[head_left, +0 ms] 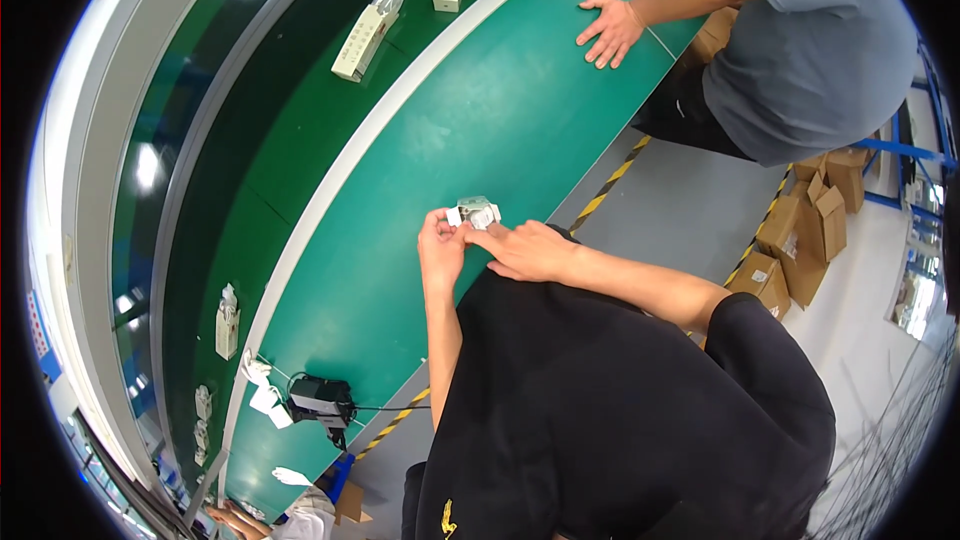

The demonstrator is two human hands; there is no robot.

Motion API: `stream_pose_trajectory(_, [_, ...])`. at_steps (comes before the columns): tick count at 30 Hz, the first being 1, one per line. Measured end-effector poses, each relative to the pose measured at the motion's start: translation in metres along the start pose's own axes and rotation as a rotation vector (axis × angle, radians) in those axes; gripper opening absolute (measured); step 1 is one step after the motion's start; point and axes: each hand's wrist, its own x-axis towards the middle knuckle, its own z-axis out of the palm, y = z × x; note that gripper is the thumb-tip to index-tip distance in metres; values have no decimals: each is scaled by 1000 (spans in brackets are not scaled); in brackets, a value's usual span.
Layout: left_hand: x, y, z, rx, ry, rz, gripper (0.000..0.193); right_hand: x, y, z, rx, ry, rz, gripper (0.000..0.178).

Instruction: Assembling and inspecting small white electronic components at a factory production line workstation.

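Observation:
Just above the near edge of the green table, a small white box [472,213] is between my two hands. Its end is unfolded, and a clear plastic piece and something whitish show there, too small to make out. My left hand [441,242] grips the box's left side between thumb and fingers. From the right, my right hand [531,250] has its fingers closed at the box's near edge, with the thumb and fingertips partly hidden.
A co-worker's hand [612,32] lies flat on the green table [480,110]. Beyond its pale rim, white boxes [364,43] stand on a dark green conveyor [275,140]. A black device [321,397] with a cable sits at lower left. Cardboard boxes [795,235] are on the floor at right.

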Motion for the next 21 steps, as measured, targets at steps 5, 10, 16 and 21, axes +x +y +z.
stream_pose_trajectory(5, [-13, 1, -16, 90, 6, 74, 24, 1, 16, 13, 120, 226, -327, 61])
stream_pose_trajectory(10, [-39, -2, -25, 119, -22, 127, 22, 24, 29, 30, 537, 354, -40, 61])
stream_pose_trajectory(16, [-65, 2, -61, -150, 232, 215, 16, 96, 38, -52, 792, 568, -52, 56])
stream_pose_trajectory(21, [-80, -19, -87, 1, 412, 213, 14, 201, 87, -233, 314, 985, 150, 59])
